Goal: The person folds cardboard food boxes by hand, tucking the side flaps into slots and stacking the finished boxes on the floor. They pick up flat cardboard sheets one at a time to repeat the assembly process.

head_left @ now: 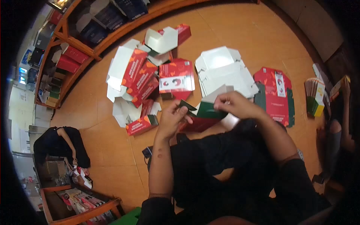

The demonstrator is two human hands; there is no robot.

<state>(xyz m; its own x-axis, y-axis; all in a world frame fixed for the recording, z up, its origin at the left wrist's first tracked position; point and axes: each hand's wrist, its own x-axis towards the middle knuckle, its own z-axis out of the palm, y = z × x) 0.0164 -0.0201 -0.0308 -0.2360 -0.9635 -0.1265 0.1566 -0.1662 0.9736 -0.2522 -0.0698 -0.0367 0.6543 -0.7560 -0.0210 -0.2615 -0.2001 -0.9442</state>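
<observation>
In the head view a partly folded red and green carton (205,111) with white inner faces sits in front of my lap. My left hand (173,118) is closed, pinching a dark green flap at its left side. My right hand (237,105) grips the green panel at the right, thumb and fingers pressed together on its edge. The carton's lower part is partly hidden by my hands and dark clothing. Just beyond it lie a red carton (176,67) with a printed label and a stack of flat white-faced carton blanks (225,73).
Several formed red cartons (137,73) are heaped at the left on the tan floor (221,30). Flat red and green blanks (275,101) lie at the right. A wooden shelf (99,45) holds more boxes. One person (62,144) bends at the left; another person's hand (345,87) holds a yellow item.
</observation>
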